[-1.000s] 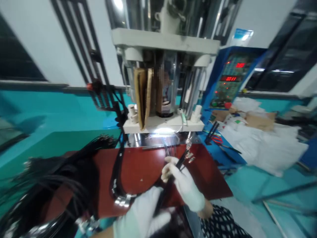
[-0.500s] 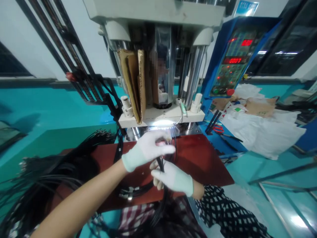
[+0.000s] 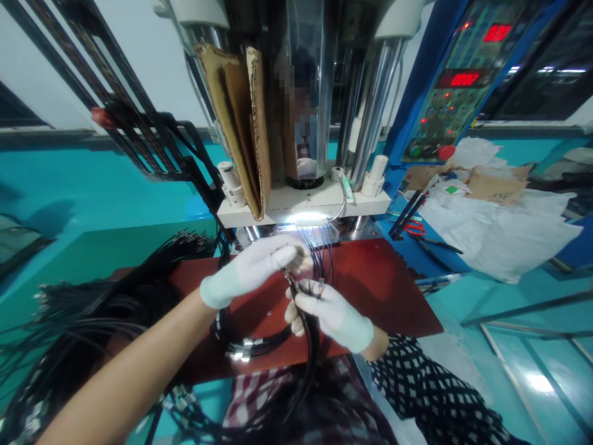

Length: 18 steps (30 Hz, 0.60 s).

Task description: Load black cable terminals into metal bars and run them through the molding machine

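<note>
Both hands wear white gloves over a dark red table [image 3: 384, 290] in front of a press machine [image 3: 301, 204]. My right hand [image 3: 331, 312] is closed round a bundle of black cables [image 3: 308, 364] that runs down toward my lap. My left hand [image 3: 252, 269] pinches the metal-tipped end of one cable just above the right hand. Thin wire ends [image 3: 319, 256] stick up behind the fingers, under the machine's lit opening.
A large heap of black cables [image 3: 83, 321] lies at the left. Cardboard [image 3: 245, 123] leans in the press. A blue control panel [image 3: 454, 86] with red digits stands at the right, with white bags [image 3: 500, 228] and red pliers [image 3: 414, 228] beside it.
My left hand came up from the lower edge to the cable ends above the right hand. The view has moved closer to the machine.
</note>
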{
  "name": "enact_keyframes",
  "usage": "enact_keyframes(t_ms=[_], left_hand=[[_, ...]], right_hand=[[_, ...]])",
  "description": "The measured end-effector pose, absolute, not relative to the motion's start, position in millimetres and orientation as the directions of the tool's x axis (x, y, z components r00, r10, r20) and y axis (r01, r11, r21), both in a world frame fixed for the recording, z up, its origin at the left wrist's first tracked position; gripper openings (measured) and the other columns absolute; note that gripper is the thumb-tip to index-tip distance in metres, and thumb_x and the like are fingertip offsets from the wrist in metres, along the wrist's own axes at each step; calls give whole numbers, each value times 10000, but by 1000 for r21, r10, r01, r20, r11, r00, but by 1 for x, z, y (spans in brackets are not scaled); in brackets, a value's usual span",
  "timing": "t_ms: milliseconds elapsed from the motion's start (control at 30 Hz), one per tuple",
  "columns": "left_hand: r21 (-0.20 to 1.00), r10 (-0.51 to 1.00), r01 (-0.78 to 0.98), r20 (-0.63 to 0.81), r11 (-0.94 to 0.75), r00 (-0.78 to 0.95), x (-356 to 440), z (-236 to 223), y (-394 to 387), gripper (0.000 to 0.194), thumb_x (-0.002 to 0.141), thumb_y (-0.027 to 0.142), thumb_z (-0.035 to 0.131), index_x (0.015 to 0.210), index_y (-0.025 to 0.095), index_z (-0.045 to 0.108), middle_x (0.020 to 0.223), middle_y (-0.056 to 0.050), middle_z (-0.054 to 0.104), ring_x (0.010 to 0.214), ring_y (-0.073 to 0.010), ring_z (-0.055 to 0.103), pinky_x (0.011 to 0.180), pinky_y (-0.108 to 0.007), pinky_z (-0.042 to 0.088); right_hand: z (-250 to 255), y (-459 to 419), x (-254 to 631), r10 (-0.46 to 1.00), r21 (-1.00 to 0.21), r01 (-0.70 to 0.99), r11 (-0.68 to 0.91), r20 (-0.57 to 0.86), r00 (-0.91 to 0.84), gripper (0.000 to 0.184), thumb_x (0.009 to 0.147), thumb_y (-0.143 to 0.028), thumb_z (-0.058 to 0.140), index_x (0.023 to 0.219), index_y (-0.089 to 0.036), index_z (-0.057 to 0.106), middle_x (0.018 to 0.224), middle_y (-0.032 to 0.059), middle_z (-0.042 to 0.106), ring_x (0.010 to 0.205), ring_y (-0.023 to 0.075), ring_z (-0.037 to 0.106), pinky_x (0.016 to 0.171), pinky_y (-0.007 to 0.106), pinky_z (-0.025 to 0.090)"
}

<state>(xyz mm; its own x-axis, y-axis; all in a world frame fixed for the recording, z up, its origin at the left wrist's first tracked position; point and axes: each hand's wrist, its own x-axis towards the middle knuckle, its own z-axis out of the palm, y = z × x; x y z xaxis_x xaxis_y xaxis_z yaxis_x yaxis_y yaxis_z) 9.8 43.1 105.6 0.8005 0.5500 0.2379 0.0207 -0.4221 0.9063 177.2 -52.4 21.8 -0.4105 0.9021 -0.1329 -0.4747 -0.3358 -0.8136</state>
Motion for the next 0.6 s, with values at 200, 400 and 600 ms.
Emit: enact_keyframes(t_ms=[200,400,600], left_hand=[[846,514,79,244,-528,823,18,93,40,407,1036,395,378,1200,150,658,1144,-113,697,1019,-210,660,954,-359,518],[421,384,230,328,-877,863,26,97,33,318,950,389,573,1161,192,707,1327,-126,604,1275,-302,513,1118,-484,378],[264,398,340,212,-903,893,38,92,21,136,915,243,610,921,167,722,1103,-94,698,1105,-291,591,1011,-485,437]], right_hand=[[27,-48,172,913,-848,-394,-354,-223,-341,413,718,-486,805,821,-130,622,717,41,692,565,116,628,577,257,503],[31,-42,166,940,-902,-315,-296,-215,-267,266,734,-379,745,718,-133,644,676,10,653,553,86,570,574,241,468],[31,-36,166,936,-946,-164,-280,-231,-265,276,634,-318,795,557,-154,587,557,-11,590,587,116,565,610,272,472]])
